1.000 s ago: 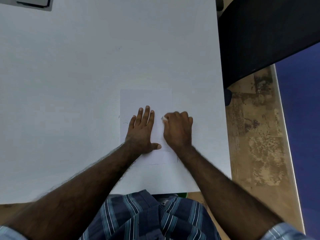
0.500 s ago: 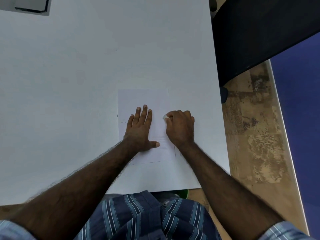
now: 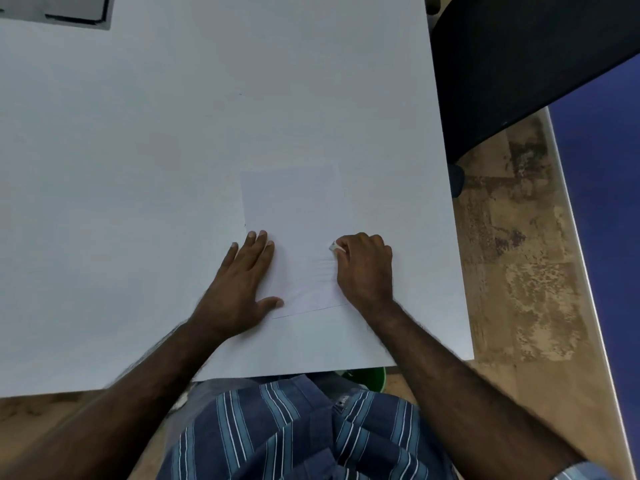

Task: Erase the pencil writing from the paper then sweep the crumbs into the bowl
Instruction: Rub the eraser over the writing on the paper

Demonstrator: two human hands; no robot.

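A white sheet of paper (image 3: 294, 209) lies on the white table (image 3: 156, 150), near its front right. My left hand (image 3: 242, 282) rests flat on the paper's left edge, fingers spread, holding nothing. My right hand (image 3: 365, 268) is closed around a small white eraser (image 3: 333, 247), whose tip pokes out at the paper's right side. Faint pencil lines show on the paper just below the eraser. A green bowl (image 3: 372, 374) peeks out from under the table's front edge, mostly hidden.
A dark chair or panel (image 3: 519, 57) stands past the table's right edge. A grey device (image 3: 62, 8) sits at the far left corner. To the right lie worn brown floor (image 3: 519, 254) and a blue wall. My striped shirt (image 3: 294, 427) fills the bottom.
My left hand has slid left, from the middle of the paper to its left edge. My right hand with the eraser has stayed at the paper's right side.
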